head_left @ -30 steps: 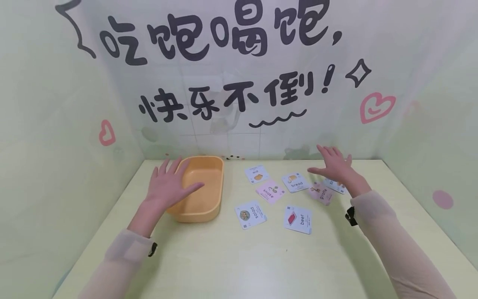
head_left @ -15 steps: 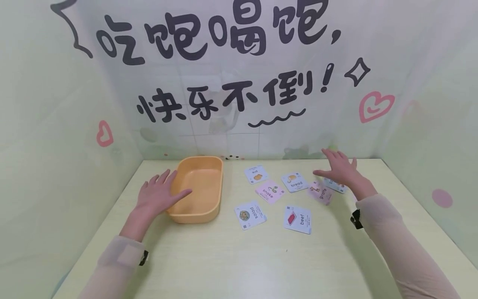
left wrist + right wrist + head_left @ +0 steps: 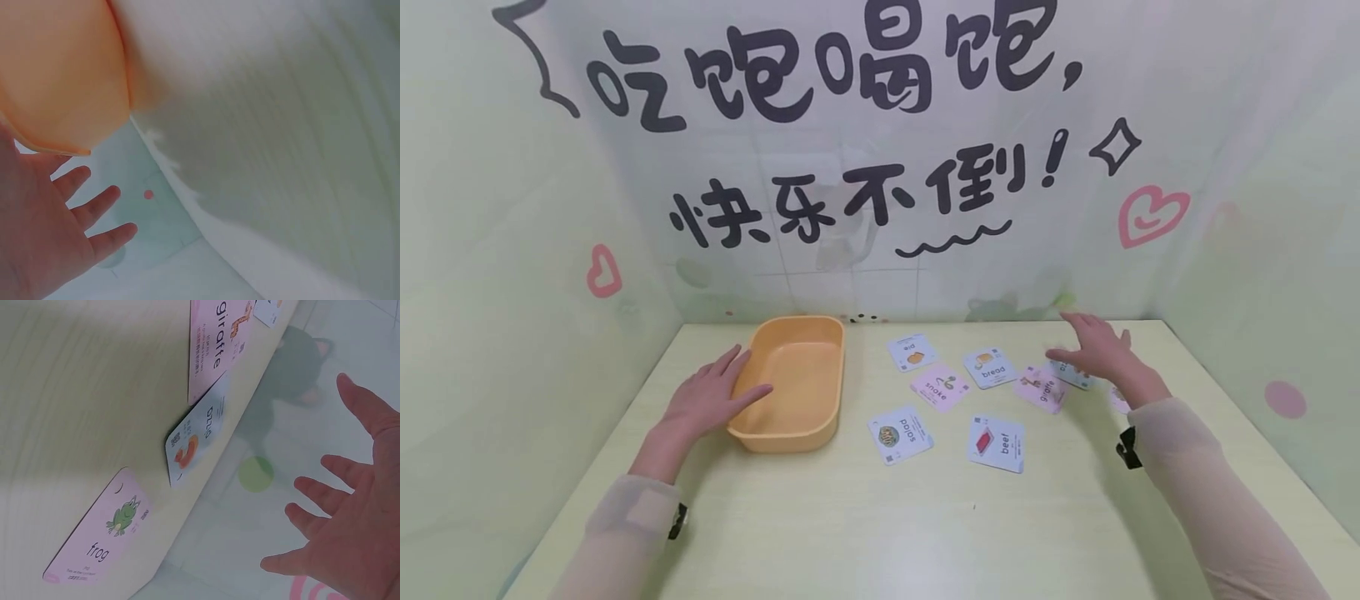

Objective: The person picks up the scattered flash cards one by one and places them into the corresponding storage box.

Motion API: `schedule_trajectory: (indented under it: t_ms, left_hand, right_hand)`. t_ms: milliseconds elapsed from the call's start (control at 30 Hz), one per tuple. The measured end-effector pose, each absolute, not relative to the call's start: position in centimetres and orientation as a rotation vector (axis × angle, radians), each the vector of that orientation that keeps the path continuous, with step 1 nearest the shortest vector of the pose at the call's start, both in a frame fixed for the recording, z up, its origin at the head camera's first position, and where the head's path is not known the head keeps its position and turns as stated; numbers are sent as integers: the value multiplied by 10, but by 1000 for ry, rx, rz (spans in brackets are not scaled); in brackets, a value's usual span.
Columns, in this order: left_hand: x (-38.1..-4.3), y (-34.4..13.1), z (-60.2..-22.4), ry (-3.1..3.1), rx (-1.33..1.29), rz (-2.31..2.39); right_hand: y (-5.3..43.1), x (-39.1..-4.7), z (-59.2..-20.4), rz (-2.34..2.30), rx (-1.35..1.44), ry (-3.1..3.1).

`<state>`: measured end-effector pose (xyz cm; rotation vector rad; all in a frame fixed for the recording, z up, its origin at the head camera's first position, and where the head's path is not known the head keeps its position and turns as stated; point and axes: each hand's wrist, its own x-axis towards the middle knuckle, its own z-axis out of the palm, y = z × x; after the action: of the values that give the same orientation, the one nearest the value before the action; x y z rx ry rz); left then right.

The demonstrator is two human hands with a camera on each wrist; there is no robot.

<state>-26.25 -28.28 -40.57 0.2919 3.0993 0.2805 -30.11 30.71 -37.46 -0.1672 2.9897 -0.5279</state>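
Pale sheeting (image 3: 985, 283) with bold black lettering (image 3: 876, 172) hangs behind a light wood-look table (image 3: 865, 525). From the head view, an orange tray (image 3: 790, 442) stands on the left half of the table, near the backdrop. The left hand (image 3: 707, 396) is at its left side, thumb out across the tray, fingers fanned and holding nothing. Right of the tray lie printed cards: pie (image 3: 913, 352), snake (image 3: 940, 387), bread (image 3: 990, 367), salad (image 3: 901, 435), beef (image 3: 996, 444), giraffe (image 3: 1041, 389) and pizza (image 3: 1078, 380). The right hand (image 3: 1101, 348) partly covers the pizza card from this angle, its fingers spread with nothing held; a frog card (image 3: 1120, 402) shows in part beside that wrist.

On the left wrist view, the tray fills the upper left, with the spread fingers below it; whether they touch the rim cannot be told.

On the right wrist view, the giraffe card meets the pizza card, the frog card lies apart from both, and the outstretched fingers are clear of all three.
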Motion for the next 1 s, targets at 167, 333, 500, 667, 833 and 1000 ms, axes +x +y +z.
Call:
schedule_trajectory:
  t_ms: [167,333,500,667,833,1000]
  left_hand:
    - [-263,-283,-408,3088,293,283]
    - [-264,-282,-408,3088,286,298]
    - [-265,-282,-410,3076,276,315]
    - [-267,-282,-412,3072,260,330]
    - [-268,-282,-416,3079,234,334]
    - [-267,-282,-418,3082,209,338]
  right_hand:
    - [319,-299,-380,-535,-149,2981]
    - [331,-293,-382,-523,-134,2976]
    - [342,-286,-386,-515,-127,2974]
    - [354,-281,-389,-505,-135,2992]
    - [365,-278,-395,-517,-166,2996]
    - [379,-276,-399,-537,-192,2995]
